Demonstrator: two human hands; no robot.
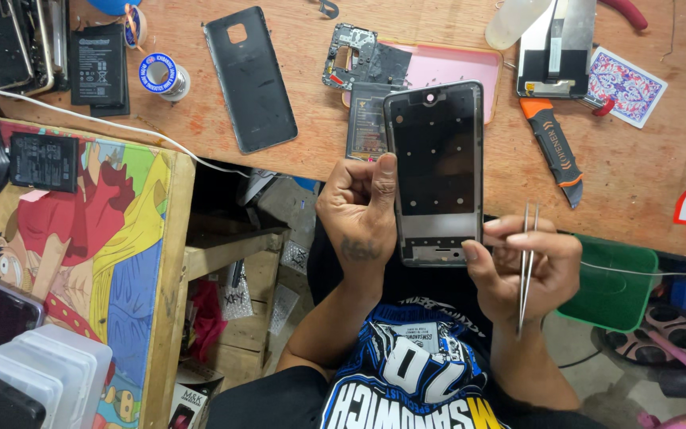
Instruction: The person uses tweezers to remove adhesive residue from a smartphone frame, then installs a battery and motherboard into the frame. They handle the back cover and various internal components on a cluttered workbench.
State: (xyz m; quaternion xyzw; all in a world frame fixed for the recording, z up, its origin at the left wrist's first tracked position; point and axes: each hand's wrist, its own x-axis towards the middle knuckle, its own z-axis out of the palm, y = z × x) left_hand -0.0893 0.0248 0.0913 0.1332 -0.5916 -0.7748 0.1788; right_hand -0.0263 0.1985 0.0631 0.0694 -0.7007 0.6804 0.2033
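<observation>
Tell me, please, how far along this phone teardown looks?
Done: the back cover, board and battery lie loose on the bench. In hand: the left hand holds the bare frame upright; the right hand holds tweezers beside it. Left: nothing is refitted in the frame yet.

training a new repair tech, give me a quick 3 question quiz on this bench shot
1. True or false: the left hand grips the phone frame along its edge.
2. What does the right hand hold? A) orange-handled knife B) tweezers C) playing card
3. Which side of the phone frame does the black back cover lie on in the picture?

Key: 1 true. 2 B, the tweezers. 3 Its left, flat on the wooden bench.
</observation>
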